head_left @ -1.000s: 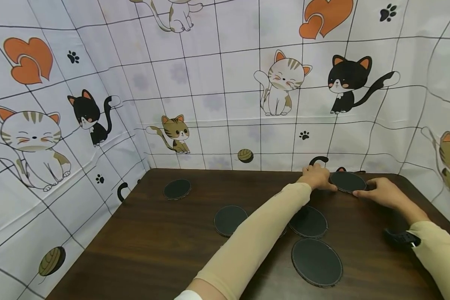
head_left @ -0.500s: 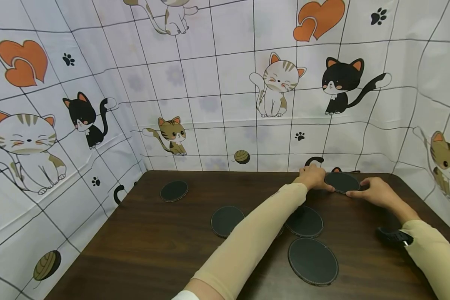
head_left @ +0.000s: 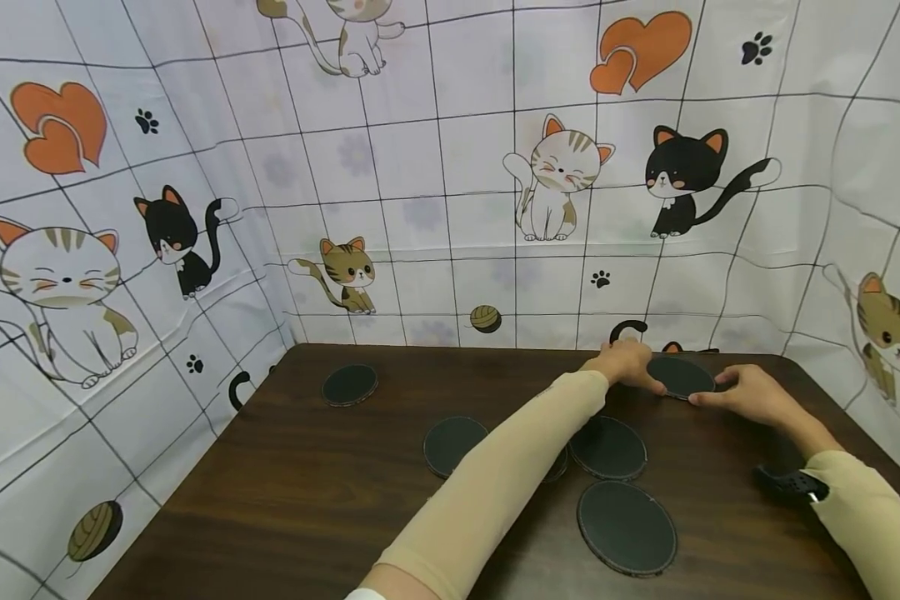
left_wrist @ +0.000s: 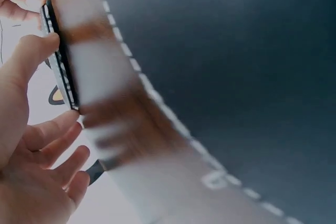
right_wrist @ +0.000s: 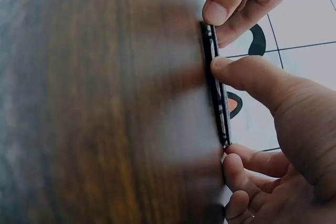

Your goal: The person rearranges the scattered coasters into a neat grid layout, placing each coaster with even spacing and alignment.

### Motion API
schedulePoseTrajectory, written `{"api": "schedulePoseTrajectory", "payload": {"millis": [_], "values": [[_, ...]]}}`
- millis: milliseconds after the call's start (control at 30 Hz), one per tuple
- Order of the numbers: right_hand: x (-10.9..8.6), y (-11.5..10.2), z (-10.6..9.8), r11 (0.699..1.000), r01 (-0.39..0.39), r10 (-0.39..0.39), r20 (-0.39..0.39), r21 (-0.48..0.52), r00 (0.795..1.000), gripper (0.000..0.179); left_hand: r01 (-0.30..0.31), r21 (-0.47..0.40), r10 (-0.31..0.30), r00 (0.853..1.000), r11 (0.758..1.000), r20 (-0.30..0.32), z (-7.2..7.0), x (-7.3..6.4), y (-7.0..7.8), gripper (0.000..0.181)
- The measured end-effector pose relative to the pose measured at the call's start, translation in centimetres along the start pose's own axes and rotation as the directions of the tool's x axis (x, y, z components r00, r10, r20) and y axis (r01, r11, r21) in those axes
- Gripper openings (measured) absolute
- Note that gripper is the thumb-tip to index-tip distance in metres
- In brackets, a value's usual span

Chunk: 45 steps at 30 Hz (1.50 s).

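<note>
A round dark coaster [head_left: 681, 377] with pale stitching along its rim lies near the far right of the table, between both hands. My left hand [head_left: 626, 364] holds its left edge and my right hand [head_left: 750, 396] its right edge. From the right wrist view, the held coaster [right_wrist: 216, 85] shows edge-on, with a thumb and fingers touching it. More coasters lie nearer: one dark coaster [head_left: 608, 448] just in front, and a larger coaster [head_left: 627, 527] closest to me. Another coaster [head_left: 557, 465] is mostly hidden by my left forearm.
Left of my forearm lies a coaster [head_left: 453, 446], partly covered by the sleeve. A further coaster [head_left: 349, 385] sits at the far left of the brown wooden table [head_left: 292, 492]. A cat-printed white cloth [head_left: 420, 167] hangs behind the table and along its sides.
The held coaster sits slightly lower, a little nearer to me from the table's far edge, with both hands staying on it. The head view has shifted a bit. The other coasters lie still.
</note>
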State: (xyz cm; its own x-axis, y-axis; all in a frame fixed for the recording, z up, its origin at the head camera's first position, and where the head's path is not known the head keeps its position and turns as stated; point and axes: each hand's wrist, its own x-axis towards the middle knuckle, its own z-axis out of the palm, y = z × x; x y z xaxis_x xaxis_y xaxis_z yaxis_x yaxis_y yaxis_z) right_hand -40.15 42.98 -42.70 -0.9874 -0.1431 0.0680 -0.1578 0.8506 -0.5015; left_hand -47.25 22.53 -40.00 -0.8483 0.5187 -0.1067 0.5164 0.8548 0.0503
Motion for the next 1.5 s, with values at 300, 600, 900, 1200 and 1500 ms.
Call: {"api": "schedulePoseTrajectory", "payload": {"millis": [300, 600, 900, 1200, 1500], "values": [[-0.7, -1.0, 0.4, 1.000, -0.024, 0.024, 0.007, 0.016, 1.000, 0.082, -0.040, -0.021, 0.039, 0.998, 0.999, -0.048, 0.5, -1.2, -1.4, 0.047], [-1.2, -3.9, 0.3, 0.997, 0.005, -0.002, -0.046, 0.074, 0.999, 0.080, -0.089, -0.062, 0.081, 0.989, 0.994, -0.127, -0.7, -3.5, -3.8, 0.048], [-2.1, -8.3, 0.3, 0.989, 0.112, -0.097, -0.152, 0.096, 0.984, 0.073, -0.097, -0.108, 0.061, 0.953, 0.989, -0.296, -1.2, -8.2, -6.8, 0.065], [-3.3, -12.9, 0.4, 0.967, 0.239, -0.204, -0.303, 0.085, 0.931, 0.066, -0.134, -0.151, 0.048, 0.882, 0.979, -0.469, -1.8, -13.6, -9.3, 0.071], [-5.3, -17.5, 0.7, 0.935, 0.331, -0.285, -0.285, 0.130, 0.915, 0.057, -0.121, -0.144, 0.018, 0.823, 0.982, -0.568, -3.6, -21.2, -10.7, 0.069]]}}
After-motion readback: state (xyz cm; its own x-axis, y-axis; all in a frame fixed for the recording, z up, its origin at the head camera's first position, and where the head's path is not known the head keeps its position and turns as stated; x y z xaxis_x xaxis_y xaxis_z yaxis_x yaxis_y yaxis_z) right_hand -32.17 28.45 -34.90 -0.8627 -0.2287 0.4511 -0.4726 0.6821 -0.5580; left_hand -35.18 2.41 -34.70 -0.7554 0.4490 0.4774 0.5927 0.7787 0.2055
